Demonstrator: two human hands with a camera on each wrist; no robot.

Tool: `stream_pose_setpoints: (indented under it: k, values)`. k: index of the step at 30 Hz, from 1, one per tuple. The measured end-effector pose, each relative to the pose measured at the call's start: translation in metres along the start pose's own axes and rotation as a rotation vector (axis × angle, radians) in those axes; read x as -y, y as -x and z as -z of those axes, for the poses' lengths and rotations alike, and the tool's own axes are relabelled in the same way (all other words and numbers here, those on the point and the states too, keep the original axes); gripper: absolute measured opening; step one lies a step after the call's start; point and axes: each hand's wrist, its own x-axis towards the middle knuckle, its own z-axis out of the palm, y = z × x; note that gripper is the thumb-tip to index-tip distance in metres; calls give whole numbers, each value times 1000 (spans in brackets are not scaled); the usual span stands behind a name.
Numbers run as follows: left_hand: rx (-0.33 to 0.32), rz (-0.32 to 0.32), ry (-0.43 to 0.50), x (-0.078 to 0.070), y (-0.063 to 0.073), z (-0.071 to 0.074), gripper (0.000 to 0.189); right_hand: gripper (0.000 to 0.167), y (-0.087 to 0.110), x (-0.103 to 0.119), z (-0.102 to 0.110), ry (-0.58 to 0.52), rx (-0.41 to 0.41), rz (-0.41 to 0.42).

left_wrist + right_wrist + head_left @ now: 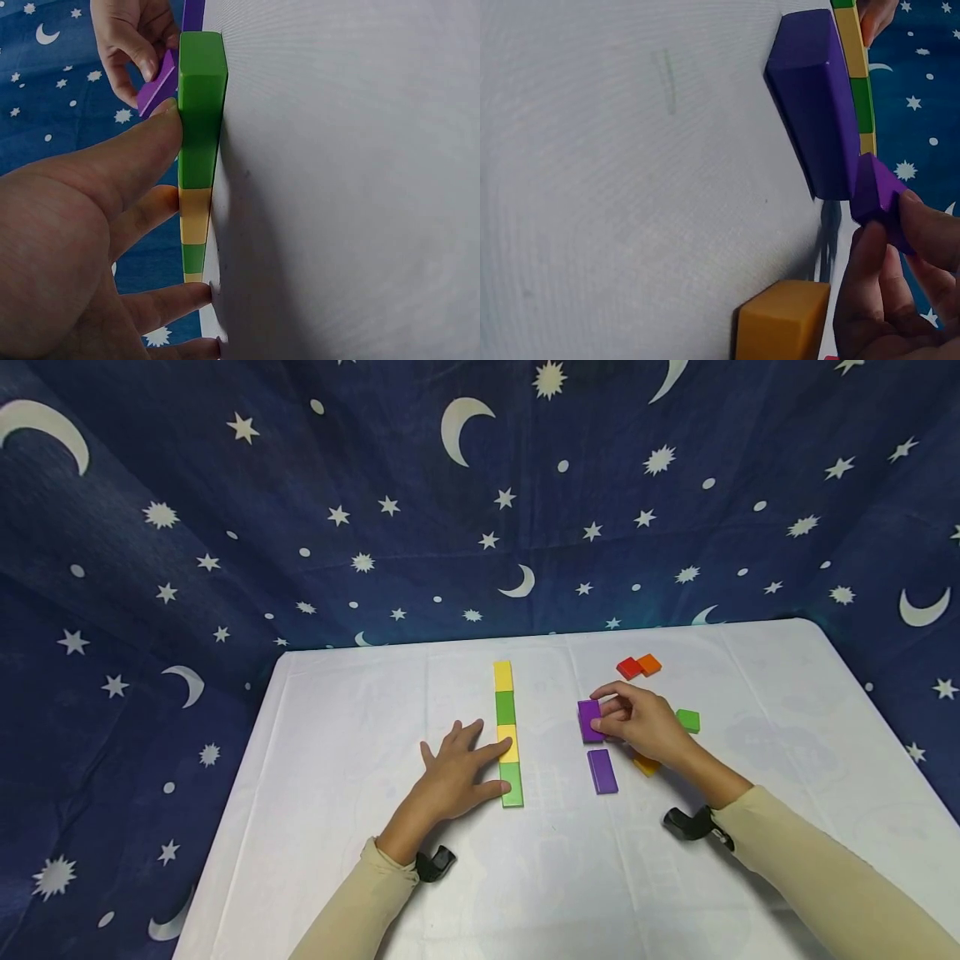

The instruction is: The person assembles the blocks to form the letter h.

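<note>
A straight row of yellow and green blocks runs away from the person on the table, the nearest one a green block (513, 777). My left hand (446, 777) lies along its left side with fingers spread, thumb and index fingertip touching the row. In the left wrist view the thumb rests on that green block (201, 112). To the right of the row, my right hand (647, 722) pinches a purple block (588, 718) between thumb and fingers. The right wrist view shows this held block (871, 191) tilted above the table. Another purple block (602, 772) lies just nearer the person.
An orange-yellow block (647, 766) lies partly hidden under the right hand. Beyond that hand are a red block (628, 669) and an orange block (650, 664) side by side. A green block (688, 721) sits to its right. A starry dark blue cloth (420, 585) hangs behind the table.
</note>
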Motion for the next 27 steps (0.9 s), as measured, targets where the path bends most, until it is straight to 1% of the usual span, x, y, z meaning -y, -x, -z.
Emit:
stream_pose_setpoints:
  k: [6,14,18,21,27]
  values:
    - [-2,-4,-2,0,0,0,64,44,-1,-2,-1,35,-7,-22]
    - [7,0,3,0,1,1,65,41,-3,-7,-3,118,-12,28]
    - [1,0,4,0,1,1,64,40,-4,-8,-2,147,-8,46]
    - [-4,-2,5,0,1,1,64,40,-4,-7,0,162,17,39]
    - [-7,-8,6,0,1,0,64,47,-6,-7,4,171,100,2]
